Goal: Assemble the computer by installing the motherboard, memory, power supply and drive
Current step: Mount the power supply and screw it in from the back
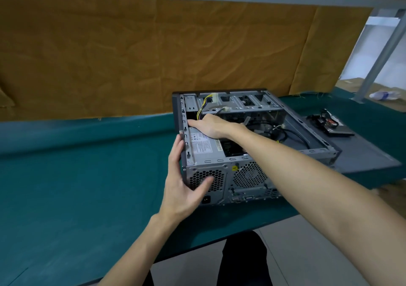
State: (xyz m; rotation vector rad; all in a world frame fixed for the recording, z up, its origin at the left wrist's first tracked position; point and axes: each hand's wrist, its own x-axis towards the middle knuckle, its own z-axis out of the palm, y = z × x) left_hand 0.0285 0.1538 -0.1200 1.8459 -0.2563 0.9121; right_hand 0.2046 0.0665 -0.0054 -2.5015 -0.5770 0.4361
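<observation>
A: Green cloth on the table (77, 186), brown sheet behind. Biggest task thing?

B: Case (292, 132), grey steel, lying on its side, open face up. Sits mid-table, right of centre. Long axis runs from the near rear panel away to the far front bays, angled a bit right. Its side panel (362, 158) lies flat just beside it on the right.

A: Handling?

B: Looks heavy and stiff, with thin sheet-metal edges, probably sharp. Best held by the outer walls or rear corner, not the inner rails.

A: Next down?

B: PSU (204, 147), silver box in the near-left corner of the case, label up, fan grille and socket facing the camera. Dense and rigid, I'd say; take it by the flat sides, keep off the cables (206, 103). Yellow-black leads run out its far end toward the bays, soft, they'll snag.

A: Hands?

B: Left hand (186, 182) open, fingers straight along the case's left wall, thumb pressed on the rear grille, bracing. Right hand (211, 125) reaches into the case, palm resting on the far end of the PSU; fingers mostly hidden, can't tell if they curl round anything.

A: Anything else?

B: Drive (336, 129) with cables on top, far right on the panel, not yet installed. Bottle (384, 95) beyond the table.
</observation>
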